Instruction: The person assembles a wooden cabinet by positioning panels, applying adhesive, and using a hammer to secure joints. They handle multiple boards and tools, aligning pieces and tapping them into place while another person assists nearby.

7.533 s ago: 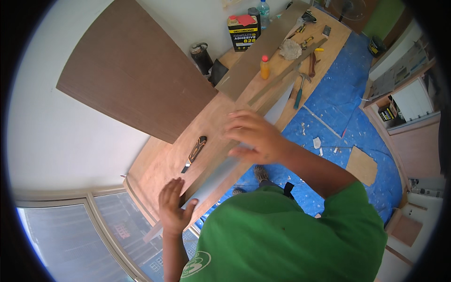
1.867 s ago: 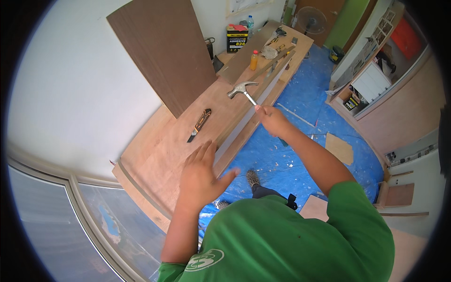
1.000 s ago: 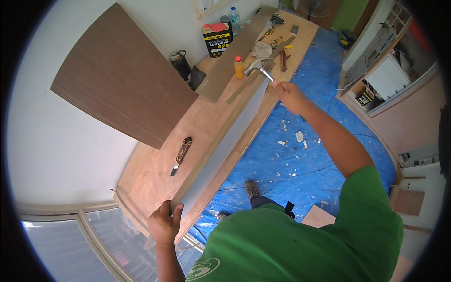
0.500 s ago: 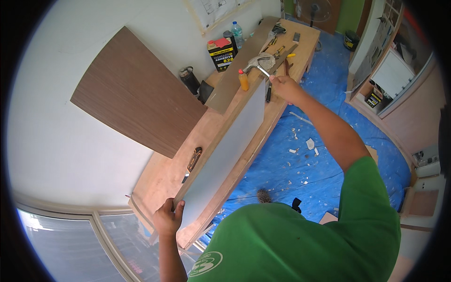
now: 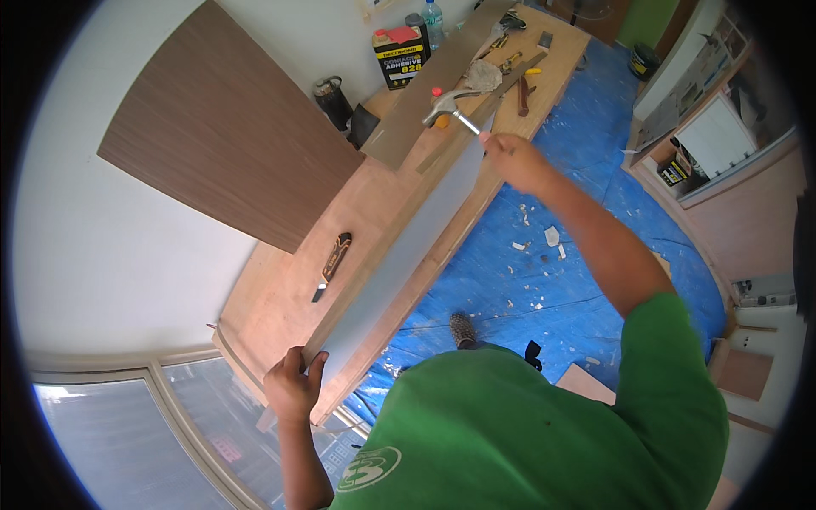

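My left hand (image 5: 293,382) is closed around the near end of a long board (image 5: 408,242), thumb on its pale face and fingers over its top edge. The board stands on its long edge on a wooden workbench (image 5: 263,285). My right hand (image 5: 516,163) grips a claw hammer (image 5: 466,121) by its handle, the metal head held over the far part of the board. Partly behind the hammer head is an orange bottle with a red cap (image 5: 436,92). A utility knife (image 5: 333,265) with its blade out lies on the bench, left of the board.
A brown wood-grain sheet (image 5: 229,127) leans on the wall. Beyond it stand a dark flask (image 5: 333,104), an adhesive can (image 5: 399,59) and a water bottle (image 5: 432,21). Hand tools lie at the bench's far end. Blue sheeting (image 5: 586,144) with scattered scraps covers the floor.
The hammer has come nearer along the board, its head now partly covering the orange bottle. More bench shows between knife and board. The whole view has shifted.
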`<action>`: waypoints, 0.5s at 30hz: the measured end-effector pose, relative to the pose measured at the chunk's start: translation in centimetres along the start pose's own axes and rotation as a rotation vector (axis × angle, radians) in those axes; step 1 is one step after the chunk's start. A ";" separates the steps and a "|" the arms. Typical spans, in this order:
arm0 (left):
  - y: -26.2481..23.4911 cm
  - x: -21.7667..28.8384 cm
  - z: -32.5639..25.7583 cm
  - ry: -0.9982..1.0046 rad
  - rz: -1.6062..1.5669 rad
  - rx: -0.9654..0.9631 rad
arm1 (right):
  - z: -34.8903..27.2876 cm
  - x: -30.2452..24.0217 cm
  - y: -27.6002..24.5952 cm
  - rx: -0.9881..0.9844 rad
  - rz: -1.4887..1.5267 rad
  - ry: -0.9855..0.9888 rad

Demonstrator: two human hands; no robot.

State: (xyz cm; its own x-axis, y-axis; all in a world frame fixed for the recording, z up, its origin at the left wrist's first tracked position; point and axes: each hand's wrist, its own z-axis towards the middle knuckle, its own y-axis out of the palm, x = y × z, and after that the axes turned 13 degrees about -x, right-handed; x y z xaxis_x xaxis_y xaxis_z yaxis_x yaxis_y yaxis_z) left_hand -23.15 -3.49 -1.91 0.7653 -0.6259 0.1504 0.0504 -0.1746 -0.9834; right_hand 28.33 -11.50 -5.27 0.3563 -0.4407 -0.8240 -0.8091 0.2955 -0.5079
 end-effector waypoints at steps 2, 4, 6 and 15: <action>-0.1 -0.1 0.0 -0.005 -0.001 -0.022 | -2.0 -0.9 2.8 -0.054 0.003 0.005; -0.2 -0.3 0.2 -0.009 0.005 -0.019 | -4.0 -1.9 6.4 -0.111 0.041 -0.068; -0.2 -0.5 0.3 -0.008 -0.009 -0.018 | -6.4 -3.2 11.1 -0.198 0.090 -0.166; -0.7 -0.8 0.3 0.022 -0.038 0.004 | -3.4 -4.0 6.2 0.011 -0.044 0.013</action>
State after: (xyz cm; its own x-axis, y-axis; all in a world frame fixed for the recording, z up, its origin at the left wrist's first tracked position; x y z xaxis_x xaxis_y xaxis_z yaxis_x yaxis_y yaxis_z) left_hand -23.63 -2.60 -1.42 0.7487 -0.6353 0.1893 0.0812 -0.1956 -0.9773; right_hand 20.31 -10.79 -4.30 0.3852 -0.4649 -0.7972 -0.7873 0.2851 -0.5467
